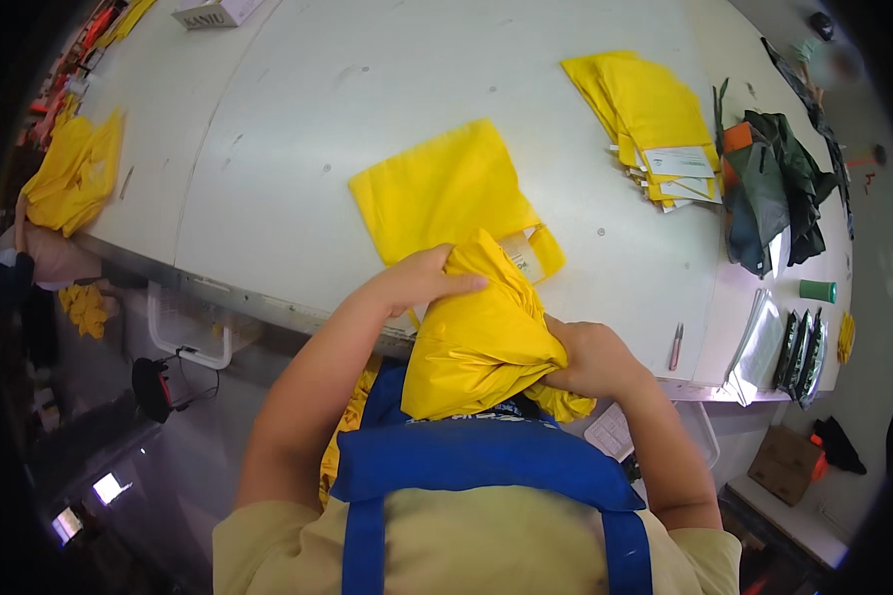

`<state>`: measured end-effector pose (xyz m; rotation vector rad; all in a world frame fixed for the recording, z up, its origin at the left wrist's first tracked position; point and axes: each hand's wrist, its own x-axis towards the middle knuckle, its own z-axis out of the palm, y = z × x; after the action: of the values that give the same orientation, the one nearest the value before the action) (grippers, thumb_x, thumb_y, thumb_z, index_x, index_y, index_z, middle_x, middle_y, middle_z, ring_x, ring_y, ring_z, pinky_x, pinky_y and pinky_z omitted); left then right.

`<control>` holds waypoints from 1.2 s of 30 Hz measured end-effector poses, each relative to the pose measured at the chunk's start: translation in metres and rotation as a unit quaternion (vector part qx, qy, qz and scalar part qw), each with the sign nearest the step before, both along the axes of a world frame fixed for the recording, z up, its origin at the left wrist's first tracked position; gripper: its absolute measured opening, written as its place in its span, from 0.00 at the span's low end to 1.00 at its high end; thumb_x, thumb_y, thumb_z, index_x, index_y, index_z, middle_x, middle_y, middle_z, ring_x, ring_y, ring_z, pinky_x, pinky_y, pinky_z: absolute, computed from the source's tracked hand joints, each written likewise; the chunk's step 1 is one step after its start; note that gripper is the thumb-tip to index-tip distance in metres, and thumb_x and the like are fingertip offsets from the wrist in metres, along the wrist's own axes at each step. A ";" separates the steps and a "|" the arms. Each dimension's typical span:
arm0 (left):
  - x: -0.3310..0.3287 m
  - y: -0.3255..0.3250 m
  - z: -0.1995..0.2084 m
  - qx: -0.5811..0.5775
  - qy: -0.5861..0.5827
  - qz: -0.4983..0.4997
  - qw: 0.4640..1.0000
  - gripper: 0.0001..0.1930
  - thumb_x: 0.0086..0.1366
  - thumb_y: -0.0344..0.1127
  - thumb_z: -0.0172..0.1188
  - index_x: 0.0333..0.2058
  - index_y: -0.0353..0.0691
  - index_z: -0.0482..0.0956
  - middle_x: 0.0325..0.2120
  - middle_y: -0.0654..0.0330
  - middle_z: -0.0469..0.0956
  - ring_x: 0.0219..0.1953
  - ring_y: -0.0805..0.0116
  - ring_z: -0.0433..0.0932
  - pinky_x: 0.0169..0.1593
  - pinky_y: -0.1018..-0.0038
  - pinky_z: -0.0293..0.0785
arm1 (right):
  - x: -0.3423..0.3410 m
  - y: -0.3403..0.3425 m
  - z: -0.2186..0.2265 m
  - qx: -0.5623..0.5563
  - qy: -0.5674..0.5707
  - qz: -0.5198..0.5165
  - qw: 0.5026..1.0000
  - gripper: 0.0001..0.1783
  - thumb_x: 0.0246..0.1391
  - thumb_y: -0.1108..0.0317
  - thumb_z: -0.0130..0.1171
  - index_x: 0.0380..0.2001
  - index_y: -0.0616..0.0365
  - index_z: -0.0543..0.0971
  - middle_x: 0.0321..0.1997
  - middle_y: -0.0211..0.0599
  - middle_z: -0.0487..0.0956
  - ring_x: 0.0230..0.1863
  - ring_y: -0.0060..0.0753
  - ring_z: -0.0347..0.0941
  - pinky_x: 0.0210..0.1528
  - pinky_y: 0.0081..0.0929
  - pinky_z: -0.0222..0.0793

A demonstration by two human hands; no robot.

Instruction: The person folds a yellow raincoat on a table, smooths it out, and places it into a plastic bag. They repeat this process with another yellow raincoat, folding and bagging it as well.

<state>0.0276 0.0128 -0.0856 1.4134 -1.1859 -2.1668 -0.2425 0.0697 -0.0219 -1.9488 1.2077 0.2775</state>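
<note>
A bunched piece of yellow fabric (471,342) is held in front of my chest, over the table's near edge. My left hand (429,281) grips its upper left side, with the thumb lying across the top. On the lower right side, my right hand (595,359) is closed on the folds, its fingertips partly hidden behind the cloth. Just beyond my hands a flat yellow pouch (446,188) lies on the table, with a pale label at its near right corner. The held fabric covers part of that label.
A stack of yellow pouches (655,109) with white tags lies at the far right. Beside it are dark green fabric (779,188), a green spool (818,291), clear plastic bags (757,342) and a small pen-like tool (676,347). Another person handles yellow fabric (74,174) at the left.
</note>
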 end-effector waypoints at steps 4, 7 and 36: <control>-0.013 0.003 -0.030 0.078 0.183 0.059 0.978 0.34 0.53 0.31 0.67 0.57 0.31 0.63 0.50 0.54 0.72 0.52 0.65 0.72 0.53 0.72 0.69 | -0.003 -0.003 0.000 0.033 0.000 0.051 0.998 0.37 0.37 0.57 0.64 0.53 0.58 0.68 0.36 0.52 0.78 0.39 0.55 0.74 0.43 0.42 0.70; -0.012 0.035 -0.023 -0.060 0.078 0.006 0.995 0.28 0.50 0.18 0.58 0.53 0.33 0.68 0.50 0.54 0.72 0.54 0.63 0.70 0.57 0.73 0.65 | -0.012 0.017 0.001 0.096 0.004 -0.003 0.995 0.39 0.37 0.57 0.64 0.54 0.59 0.66 0.39 0.55 0.78 0.43 0.56 0.74 0.46 0.41 0.69; 0.019 0.022 -0.029 -0.601 -0.375 -0.117 0.696 0.21 0.56 0.27 0.51 0.51 0.49 0.72 0.40 0.56 0.70 0.40 0.57 0.72 0.41 0.67 0.74 | -0.004 -0.027 -0.012 0.154 -0.018 -0.021 0.988 0.33 0.43 0.50 0.64 0.53 0.51 0.72 0.42 0.50 0.79 0.45 0.55 0.74 0.49 0.38 0.67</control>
<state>0.0462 0.0346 -0.1149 1.3967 -2.4416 -0.3144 -0.2465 0.0424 -0.0338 -1.6535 1.1095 0.3822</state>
